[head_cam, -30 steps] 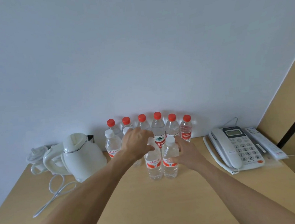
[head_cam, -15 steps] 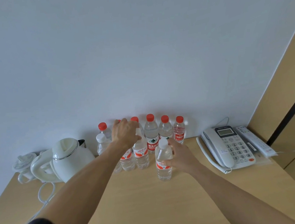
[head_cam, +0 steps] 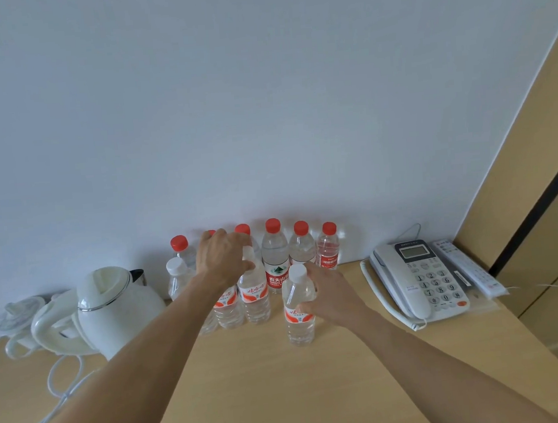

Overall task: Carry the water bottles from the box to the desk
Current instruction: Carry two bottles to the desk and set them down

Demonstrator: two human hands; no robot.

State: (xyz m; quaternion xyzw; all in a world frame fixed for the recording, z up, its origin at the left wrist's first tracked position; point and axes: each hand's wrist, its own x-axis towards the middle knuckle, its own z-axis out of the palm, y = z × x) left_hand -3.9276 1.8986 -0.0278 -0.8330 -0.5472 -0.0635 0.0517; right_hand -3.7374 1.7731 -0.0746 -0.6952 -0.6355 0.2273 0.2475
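Observation:
Several water bottles stand on the wooden desk [head_cam: 285,394]. A back row with red caps [head_cam: 276,255] lines the wall. In front of it stand white-capped bottles with orange labels. My left hand [head_cam: 223,259] reaches over these and grips the neck of one white-capped bottle [head_cam: 255,293]; a second bottle [head_cam: 227,310] stands under my wrist. My right hand [head_cam: 326,296] wraps around the side of another white-capped bottle [head_cam: 298,310], which stands upright on the desk, a little in front of the rest. No box is in view.
A white electric kettle [head_cam: 111,308] with its cord stands at the left, with white cups behind it. A white desk phone [head_cam: 416,277] and a remote control [head_cam: 465,266] lie at the right. A wooden panel rises at the far right.
My left hand has moved its bottles back and to the left, beside the front bottles. The bottle in my right hand now stands apart from them, nearer to me.

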